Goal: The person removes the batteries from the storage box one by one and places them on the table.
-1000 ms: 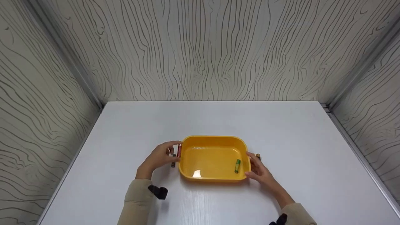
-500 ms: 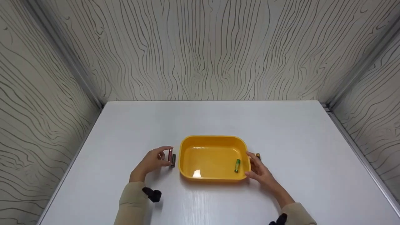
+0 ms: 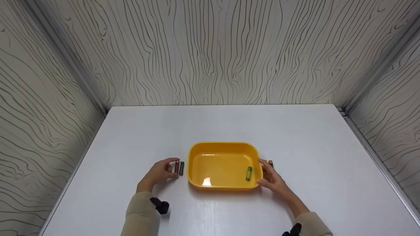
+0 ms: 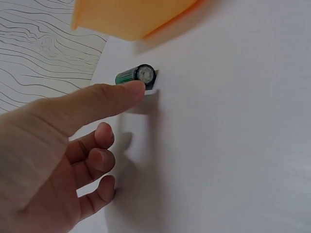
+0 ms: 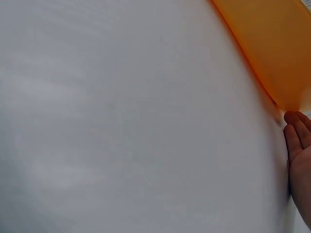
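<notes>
In the head view my left hand [image 3: 160, 172] holds a red battery [image 3: 177, 167] lengthwise between thumb and index finger, low over the table. Just right of it lies a green battery [image 3: 181, 168], whose end shows past my thumb in the left wrist view as a dark-rimmed cylinder [image 4: 145, 74]. My right hand [image 3: 274, 182] grips the right end of a yellow plastic tray [image 3: 223, 188], fingertips and thumb at its rim. Inside the tray, near that end, lies another green battery [image 3: 249, 173]. The red one is hidden in the left wrist view.
Beyond my right fingers a gold-ended battery [image 3: 270, 163] pokes out, partly covered by the hand. The white table [image 3: 210, 124] meets a wood-patterned wall [image 3: 210, 52] at the back, with similar panels left and right.
From the tray's left wall, my left hand has moved left and slightly nearer with the red battery, bringing it beside the green one. My right hand and the tray stay put.
</notes>
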`<state>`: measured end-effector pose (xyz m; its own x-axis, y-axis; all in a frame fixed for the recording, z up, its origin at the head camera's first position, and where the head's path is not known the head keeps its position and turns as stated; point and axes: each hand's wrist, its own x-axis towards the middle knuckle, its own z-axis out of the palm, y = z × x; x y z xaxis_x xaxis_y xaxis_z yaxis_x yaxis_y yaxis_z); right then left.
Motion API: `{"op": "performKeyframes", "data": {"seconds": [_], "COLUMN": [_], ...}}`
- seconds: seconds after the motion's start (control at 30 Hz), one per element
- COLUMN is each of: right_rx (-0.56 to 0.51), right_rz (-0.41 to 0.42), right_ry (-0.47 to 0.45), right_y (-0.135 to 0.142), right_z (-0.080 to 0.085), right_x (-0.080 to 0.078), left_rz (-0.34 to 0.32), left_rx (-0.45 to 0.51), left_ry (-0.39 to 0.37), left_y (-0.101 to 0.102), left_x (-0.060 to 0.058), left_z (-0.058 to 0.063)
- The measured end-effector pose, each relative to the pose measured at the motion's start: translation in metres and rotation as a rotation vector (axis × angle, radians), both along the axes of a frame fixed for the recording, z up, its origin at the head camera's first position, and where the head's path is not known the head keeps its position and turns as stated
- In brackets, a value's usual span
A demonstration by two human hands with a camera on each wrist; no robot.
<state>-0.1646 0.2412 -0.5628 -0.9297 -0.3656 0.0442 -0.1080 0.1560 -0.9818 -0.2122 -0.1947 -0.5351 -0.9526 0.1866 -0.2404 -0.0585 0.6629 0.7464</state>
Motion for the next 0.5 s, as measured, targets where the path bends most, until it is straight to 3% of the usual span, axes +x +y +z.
{"op": "performKeyframes", "data": {"seconds": [0.37,0.5], "right_rx": [-0.009,-0.006], "right_rz": [0.008,-0.006], "right_ry": [0.013,-0.005], "right_y": [-0.0003,-0.0001], "right_z": [-0.0013,-0.0011], "right_x": [-0.0008,-0.0006], "left_rz": [0.011,-0.003], "left_rx": [-0.012,0.002], "left_ry": [-0.026,-0.004], "left_y": [0.0013,0.0017], "left_x": [-0.0016,-0.0020], "left_z": [-0.0035,-0.0055]}}
